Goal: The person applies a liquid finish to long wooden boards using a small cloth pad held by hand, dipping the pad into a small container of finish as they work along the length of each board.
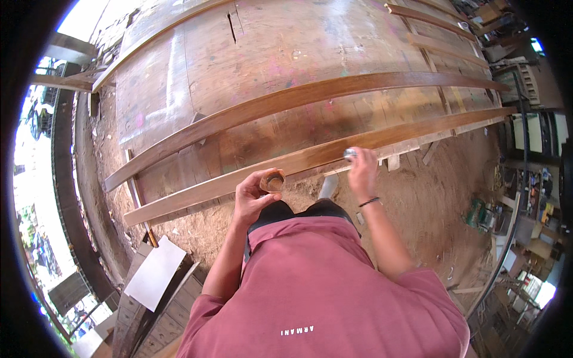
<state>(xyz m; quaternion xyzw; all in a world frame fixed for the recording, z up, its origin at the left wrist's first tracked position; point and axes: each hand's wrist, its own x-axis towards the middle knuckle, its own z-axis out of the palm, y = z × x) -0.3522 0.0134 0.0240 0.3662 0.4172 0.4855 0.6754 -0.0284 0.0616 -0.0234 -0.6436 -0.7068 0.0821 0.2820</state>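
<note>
My left hand [250,196] is wrapped around a small round cup [273,182] with something dark brown inside. My right hand [363,176] pinches a small grey-white wad [350,154], perhaps cloth; blur hides its exact kind. The wad is at the front edge of the near wooden plank [239,182], where I cannot tell whether it touches the wood. That plank looks darker and glossier to the right of the hand and paler to the left. Beyond it lies a second long plank [298,95], brown and shiny along its length.
Both planks rest over a large, paint-stained wooden tabletop [268,48]. More narrow strips [441,21] lie at the far right. A white sheet [156,271] sits on boards at the lower left. Sandy ground [418,209] surrounds my legs, and clutter stands along the right side.
</note>
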